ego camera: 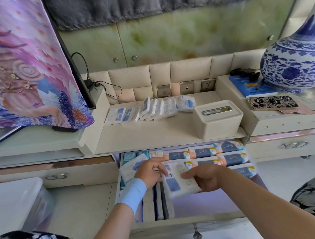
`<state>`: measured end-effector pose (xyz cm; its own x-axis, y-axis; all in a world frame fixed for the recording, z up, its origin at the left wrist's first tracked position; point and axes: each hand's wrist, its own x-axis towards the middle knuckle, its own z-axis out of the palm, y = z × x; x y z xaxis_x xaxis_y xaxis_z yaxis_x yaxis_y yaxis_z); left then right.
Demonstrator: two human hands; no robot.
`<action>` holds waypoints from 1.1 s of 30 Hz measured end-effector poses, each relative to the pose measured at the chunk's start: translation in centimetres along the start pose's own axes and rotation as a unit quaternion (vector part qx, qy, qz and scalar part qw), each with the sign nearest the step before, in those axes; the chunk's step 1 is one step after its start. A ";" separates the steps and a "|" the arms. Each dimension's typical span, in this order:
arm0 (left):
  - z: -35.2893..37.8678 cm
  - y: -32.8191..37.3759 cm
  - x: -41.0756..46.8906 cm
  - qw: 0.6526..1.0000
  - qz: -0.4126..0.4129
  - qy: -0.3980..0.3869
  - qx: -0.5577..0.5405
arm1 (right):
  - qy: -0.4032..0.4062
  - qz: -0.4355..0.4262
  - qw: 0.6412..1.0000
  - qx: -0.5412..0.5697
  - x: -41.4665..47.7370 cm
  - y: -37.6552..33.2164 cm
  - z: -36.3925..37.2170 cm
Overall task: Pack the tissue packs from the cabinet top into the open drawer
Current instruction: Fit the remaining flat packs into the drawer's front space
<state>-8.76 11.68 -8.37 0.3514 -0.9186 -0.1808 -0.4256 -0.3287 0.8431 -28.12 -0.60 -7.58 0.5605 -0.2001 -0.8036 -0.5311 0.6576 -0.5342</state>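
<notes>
Several white-and-blue tissue packs [149, 108] lie in a leaning row at the back of the cabinet top [153, 134]. Below it the open drawer [185, 221] holds several packs, with orange-and-blue ones [230, 158] at its back right. Over the drawer's middle, my right hand [205, 177] grips the right edge of a white tissue pack with a blue patch [178, 182]. My left hand [150, 171], with a light blue wristband, touches that pack's left edge with its fingertips; the index finger points right.
A cream tissue box [218, 118] stands at the right of the cabinet top. A blue-and-white vase [294, 62], a phone [272, 102] and a blue book [248, 86] sit on the raised right shelf. A cloth-covered screen [27, 62] stands left. A white bin [17, 203] is at lower left.
</notes>
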 end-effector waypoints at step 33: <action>-4.7 -2.0 -0.1 0.972 -0.102 0.010 0.210 | 0.055 0.007 0.939 -0.341 5.0 3.8 6.7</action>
<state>-4.06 13.45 -7.66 0.4781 -0.8223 -0.3086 -0.6475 -0.5675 0.5087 -23.08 5.73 -11.90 0.5020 -0.2938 -0.8135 -0.8415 0.0511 -0.5378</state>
